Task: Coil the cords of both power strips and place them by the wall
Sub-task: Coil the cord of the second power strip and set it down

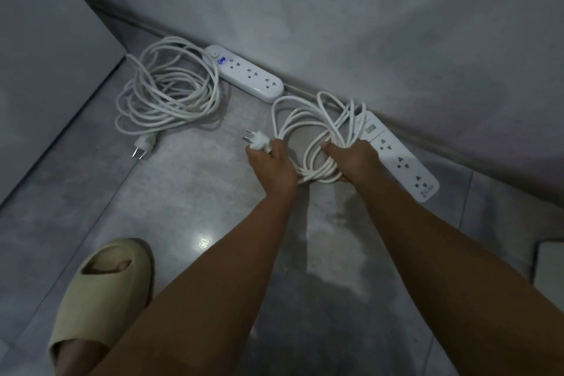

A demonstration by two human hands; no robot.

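Observation:
Two white power strips lie on the grey floor along the wall. The left strip point(244, 73) has its cord point(166, 87) lying in a loose coil beside it, with the plug point(143, 145) on the floor. The right strip point(396, 156) lies against the wall's base. Its cord point(308, 128) is gathered in loops between my hands. My left hand point(271, 162) grips the loops and the plug point(258, 139) at the coil's left side. My right hand point(351, 159) grips the loops at the coil's right side, next to the strip.
The wall point(366, 24) runs diagonally from upper left to lower right. A grey cabinet or door panel point(45, 55) stands at the left. My foot in a beige slipper point(103, 290) is at the lower left. A white object's edge point(549, 262) shows at the right.

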